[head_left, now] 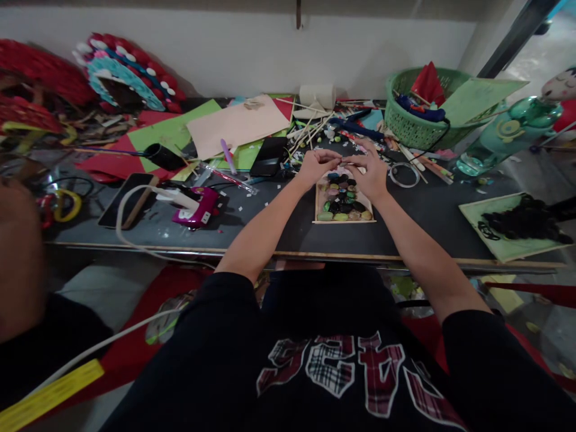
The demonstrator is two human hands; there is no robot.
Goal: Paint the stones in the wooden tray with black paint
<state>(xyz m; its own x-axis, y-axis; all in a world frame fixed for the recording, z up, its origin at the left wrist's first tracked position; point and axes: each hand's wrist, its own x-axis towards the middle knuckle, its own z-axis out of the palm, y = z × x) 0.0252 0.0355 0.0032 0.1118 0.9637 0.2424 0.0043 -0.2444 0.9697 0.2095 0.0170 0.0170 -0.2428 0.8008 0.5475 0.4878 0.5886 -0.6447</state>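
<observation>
On the dark worktop in front of me lies a small light-edged panel (321,221) with rows of smooth coloured stones (342,205), black, green, yellow and brownish. Over its far end my left hand (317,167) and my right hand (371,172) meet, thumbs and fingertips pinched together. Whatever sits between the fingertips is too small to make out. My right hand covers part of the panel's far right side. Just right of that hand is a roll of clear tape (404,174). A black phone (269,157) lies to the left of my left hand.
Paper sheets (238,126), thin sticks and scraps litter the back. A green basket (407,129) and green bottle (488,138) stand right, near a paint-smeared board (481,219). Left are a purple power adapter (197,210), its white cable, another phone (127,201) and a person's arm (20,258).
</observation>
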